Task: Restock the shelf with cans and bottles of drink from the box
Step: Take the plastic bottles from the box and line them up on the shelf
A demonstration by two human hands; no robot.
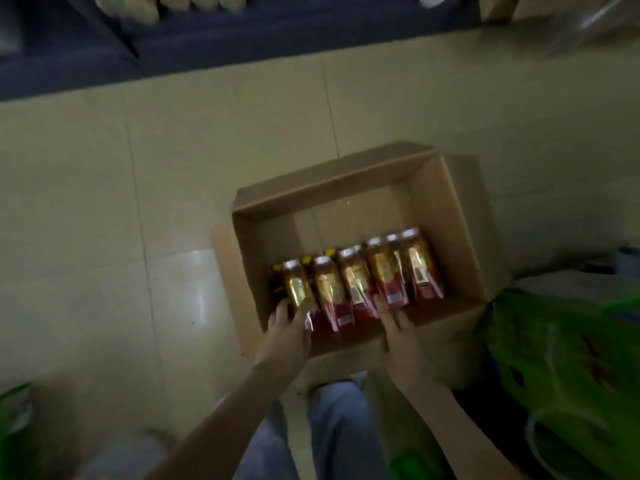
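Observation:
An open cardboard box (446,216) sits on the tiled floor in front of me. Along its near side stands a row of several red-and-gold drink cans (360,282) with silver tops. My left hand (289,327) reaches over the box's near edge, its fingers at the leftmost cans; the blur hides whether they grip. My right hand (398,327) reaches in beside it, fingers straight and touching the bottom of a can near the middle of the row. The far half of the box is bare cardboard.
A dark blue shelf (242,39) runs along the top, with pale packs on it. Green packaging (561,368) lies to the right of the box, more green at the lower left. My knees in jeans (336,427) are below the box.

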